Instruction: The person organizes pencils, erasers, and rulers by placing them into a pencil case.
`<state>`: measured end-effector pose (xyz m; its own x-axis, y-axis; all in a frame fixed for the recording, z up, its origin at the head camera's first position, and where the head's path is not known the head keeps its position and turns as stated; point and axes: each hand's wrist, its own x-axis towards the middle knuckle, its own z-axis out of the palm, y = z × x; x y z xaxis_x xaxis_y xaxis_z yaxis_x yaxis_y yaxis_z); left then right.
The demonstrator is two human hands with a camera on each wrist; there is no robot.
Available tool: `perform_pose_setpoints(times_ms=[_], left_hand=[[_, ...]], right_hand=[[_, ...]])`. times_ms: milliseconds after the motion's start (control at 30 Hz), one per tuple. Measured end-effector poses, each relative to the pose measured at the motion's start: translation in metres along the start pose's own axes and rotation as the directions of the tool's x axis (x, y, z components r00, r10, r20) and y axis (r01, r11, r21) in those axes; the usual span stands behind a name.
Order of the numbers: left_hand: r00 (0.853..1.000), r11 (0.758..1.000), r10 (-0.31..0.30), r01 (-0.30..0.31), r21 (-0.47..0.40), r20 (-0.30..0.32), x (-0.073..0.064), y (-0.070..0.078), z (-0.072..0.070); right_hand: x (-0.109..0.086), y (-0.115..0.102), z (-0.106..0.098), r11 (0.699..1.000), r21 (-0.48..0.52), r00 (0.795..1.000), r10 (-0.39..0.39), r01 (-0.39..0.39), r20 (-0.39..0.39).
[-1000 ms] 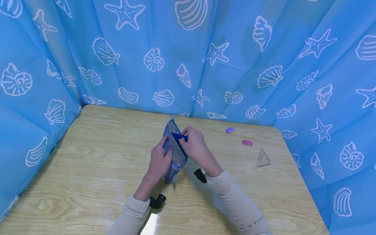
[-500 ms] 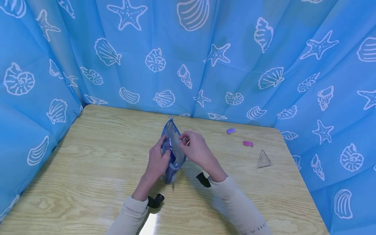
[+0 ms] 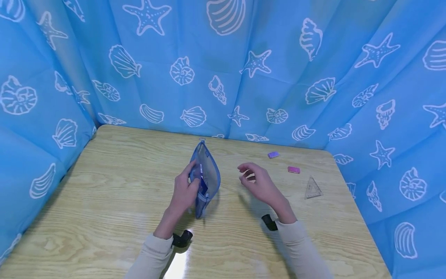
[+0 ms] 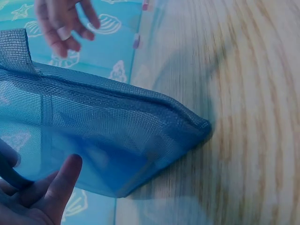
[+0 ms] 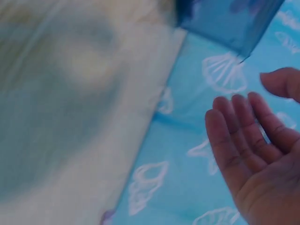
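Observation:
My left hand (image 3: pixel 183 190) grips the near-left side of a blue mesh zip pouch (image 3: pixel 213 174), held upright over the table with its mouth gaping. Down inside lies a flat dark blue item (image 3: pixel 204 186) with a strip of white print; through the mesh in the left wrist view, this blue item (image 4: pixel 105 159) shows near the bottom corner. To the right of the pouch, my right hand (image 3: pixel 260 184) hovers with loosely bent fingers and holds nothing. In the right wrist view that same right hand (image 5: pixel 258 154) has its palm bare, apart from the pouch (image 5: pixel 225 26).
At the back right of the wooden table (image 3: pixel 122 174) lie a small purple block (image 3: pixel 273 154) and a small pink block (image 3: pixel 294 169). A clear set square (image 3: pixel 313 190) is nearer the right edge. A blue shell-patterned curtain (image 3: pixel 209 58) surrounds the back and sides.
The dark blue item, pinched in my right hand at the mouth a second ago, is now inside the pouch. My right hand has let go and moved right. The left hand keeps its grip.

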<state>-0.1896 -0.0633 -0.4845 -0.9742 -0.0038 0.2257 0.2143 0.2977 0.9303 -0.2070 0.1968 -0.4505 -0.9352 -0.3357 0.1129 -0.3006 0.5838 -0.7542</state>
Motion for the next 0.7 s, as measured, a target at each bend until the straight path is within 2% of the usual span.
perform_pose_setpoints(times_ms=[267,533,700], left_hand=[[1.000,1.000,0.000,0.000,-0.002,0.007,0.002,0.001,0.002],[1.000,1.000,-0.007,0.007,-0.026,0.008,0.001,0.002,0.002],[1.000,0.999,-0.019,0.020,-0.032,0.016,0.001,0.003,0.002]], right_hand=[[-0.015,0.038,-0.012,1.000,0.024,1.000,-0.020,0.020,-0.008],[-0.018,0.063,-0.030,0.999,0.025,1.000,0.027,-0.026,-0.011],[-0.013,0.078,-0.045,0.997,-0.027,0.997,0.066,-0.067,-0.050]])
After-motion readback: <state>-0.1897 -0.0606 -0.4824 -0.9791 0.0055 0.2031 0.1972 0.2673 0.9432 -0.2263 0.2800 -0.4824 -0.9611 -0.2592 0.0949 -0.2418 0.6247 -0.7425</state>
